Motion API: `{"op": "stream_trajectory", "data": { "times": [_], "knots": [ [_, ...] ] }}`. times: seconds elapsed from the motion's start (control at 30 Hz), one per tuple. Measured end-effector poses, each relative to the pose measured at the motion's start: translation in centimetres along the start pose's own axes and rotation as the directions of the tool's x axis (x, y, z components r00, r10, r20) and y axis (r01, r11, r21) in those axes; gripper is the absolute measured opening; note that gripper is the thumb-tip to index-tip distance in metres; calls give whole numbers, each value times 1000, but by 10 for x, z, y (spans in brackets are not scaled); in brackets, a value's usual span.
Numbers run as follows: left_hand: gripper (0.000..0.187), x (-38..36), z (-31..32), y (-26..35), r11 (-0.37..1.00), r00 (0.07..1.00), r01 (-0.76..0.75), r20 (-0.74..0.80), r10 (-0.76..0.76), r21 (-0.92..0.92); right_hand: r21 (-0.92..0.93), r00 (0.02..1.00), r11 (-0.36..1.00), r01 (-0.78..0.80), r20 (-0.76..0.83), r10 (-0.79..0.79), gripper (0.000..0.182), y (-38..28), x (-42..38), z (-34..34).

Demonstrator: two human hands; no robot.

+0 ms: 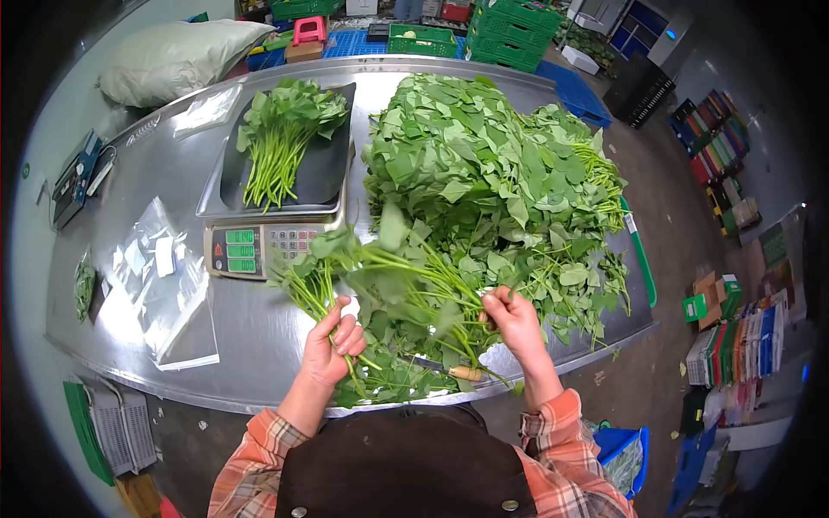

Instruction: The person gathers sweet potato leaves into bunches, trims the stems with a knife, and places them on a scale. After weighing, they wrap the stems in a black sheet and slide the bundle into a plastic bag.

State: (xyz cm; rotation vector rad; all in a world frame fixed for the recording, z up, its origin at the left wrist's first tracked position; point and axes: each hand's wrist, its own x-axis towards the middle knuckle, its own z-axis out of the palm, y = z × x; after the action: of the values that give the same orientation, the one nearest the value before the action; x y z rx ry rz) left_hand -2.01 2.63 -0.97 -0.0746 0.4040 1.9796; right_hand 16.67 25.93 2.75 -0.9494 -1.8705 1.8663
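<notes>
My left hand [332, 344] is closed round a few green leafy stems near the table's front edge. To its right, my right hand [511, 318] pinches the stem ends of another leafy bunch [414, 272], whose leaves reach left and are partly blurred. Beyond my hands rises a large heap of leafy greens [458, 147]. A bundle of greens [281, 147] lies on the black tray of a digital scale [259, 246] at the back left. Under my right hand, a knife with a wooden handle [466, 373] lies among loose leaves.
Clear plastic bags [164, 298] lie on the metal table [250, 371] at the left, near a small bagged bunch [84, 285]. A white sack [177, 62] is at the back left. Green crates [514, 33] stand behind the table. A green-handled object [641, 259] lies at the right edge.
</notes>
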Motion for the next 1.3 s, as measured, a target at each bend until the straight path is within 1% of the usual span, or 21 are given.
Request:
{"op": "stream_trajectory", "data": {
  "times": [0.03, 0.07, 0.1, 0.17, 0.2, 0.23, 0.3, 0.33, 0.4, 0.47, 0.57, 0.67, 0.7, 0.8, 0.83, 0.93, 0.97, 1.07, 1.2, 1.23, 1.3],
  "knots": [
    [18, 1, 2, -2, 1000, 1000, 10, 11, -10, -11, -396, 994, 916, 67, -47, -94, 14, 11, 4, -3],
    [18, 1, 3, -3, 1000, 1000, 20, 22, -19, -11, -729, 979, 679, 91, -60, -196, 14, 36, 15, -7],
    [18, 2, 6, -4, 1000, 999, 27, 38, -26, -9, -601, 923, 730, 324, 31, -384, 14, 87, 27, -24],
    [17, 5, 8, -4, 999, 997, 8, 75, -6, -32, -164, 980, 985, 56, -178, -85, 14, 61, 25, -17],
    [17, 4, 10, -6, 999, 999, -26, 44, 29, -45, 96, 971, 991, -93, -213, 112, 15, 49, 18, -9],
    [17, 2, 12, -5, 997, 998, -57, 9, 57, -50, 201, 961, 979, -20, -266, 74, 18, 41, 14, 0],
    [20, 3, 11, -5, 996, 996, -82, 19, 83, -25, 206, 954, 977, -51, -278, 109, 17, 31, 2, 13],
    [20, 5, 12, -8, 994, 997, -67, -39, 71, 90, 205, 951, 977, -64, -283, 122, 16, 29, -1, 17],
    [22, 5, 24, -22, 953, 984, -22, -161, 73, 302, 116, 975, 990, -84, -197, 106, 13, 34, -11, 28],
    [24, 7, 31, -40, 895, 986, -8, -147, 82, 446, 287, 973, 941, -180, -87, 213, 12, 27, -20, 39],
    [23, 15, 30, -64, 802, 974, -42, -155, 166, 596, 250, 972, 939, -237, 53, 231, 11, 17, -34, 56],
    [22, 20, 24, -70, 753, 964, -90, -134, 230, 652, -34, 996, 997, -67, 60, 69, 12, 32, -39, 71],
    [21, 20, 24, -68, 735, 967, -73, -133, 217, 674, -140, 992, 987, -84, 84, 96, 17, 29, -39, 71],
    [19, 21, 22, -55, 657, 972, 22, -169, 161, 753, -136, 983, 986, -101, 139, 120, 23, 19, -36, 73],
    [19, 21, 21, -52, 626, 972, 60, -189, 142, 778, 53, 972, 987, -153, 188, 140, 30, 33, -28, 70],
    [16, 13, 38, -53, 421, 962, 112, -204, 179, 900, 57, 955, 989, -137, 273, 116, 28, 40, -13, 83],
    [17, 13, 24, -63, 435, 948, 30, -163, 272, 900, 214, 941, 968, -134, 333, 57, 26, 40, -15, 92],
    [18, 16, 14, -65, 204, 930, 8, -82, 358, 979, 524, 973, 822, -223, 169, 156, 27, 56, -5, 97],
    [14, 17, 16, -54, 566, 926, 57, -255, 278, 823, 787, 995, 609, -100, 60, 85, 23, 48, -16, 111],
    [13, 21, 10, -55, 682, 920, 27, -284, 269, 731, 778, 996, 625, -60, 4, 91, 19, 44, -18, 115],
    [12, 32, -6, -54, 851, 901, 5, -371, 224, 526, 753, 998, 656, -53, 27, 50, 20, 43, -22, 109]
  ]
}}
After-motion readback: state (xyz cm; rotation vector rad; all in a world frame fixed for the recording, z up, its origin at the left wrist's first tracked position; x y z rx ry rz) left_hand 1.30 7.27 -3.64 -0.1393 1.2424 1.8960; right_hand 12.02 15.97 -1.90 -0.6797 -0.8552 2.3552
